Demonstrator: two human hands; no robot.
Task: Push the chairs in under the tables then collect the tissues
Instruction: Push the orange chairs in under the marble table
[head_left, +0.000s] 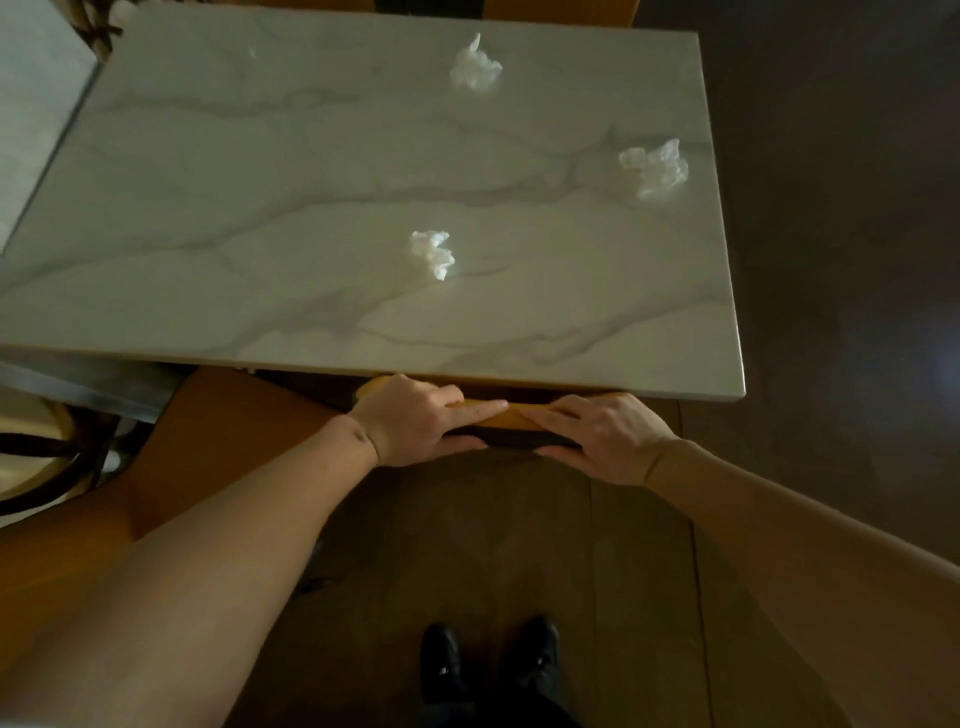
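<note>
Both hands grip the top rail of a chair back (511, 415) that sits right at the near edge of the counter (311, 208). The left hand (421, 418) has its fingers laid over the top of the orange rail and its thumb tucked beneath; the right hand (602, 434) mirrors it, fingers curled over the rail, thumb under the dark underside. The fingertips of the two hands nearly meet at the middle of the rail. The rest of the chair is hidden under the marbled counter top.

Beyond the hands, three crumpled tissues lie on the counter: the nearest tissue (434, 253) straight ahead of the left hand, the right-side tissue (655, 167) further out beyond the right hand near the counter's right edge, and the far tissue (475, 65) well beyond both, toward the far edge.

To the left of the left hand, another orange chair (208, 431) stands beside the counter. Below the forearms, two black shoes (488, 660) stand on the wooden floor (649, 545).
</note>
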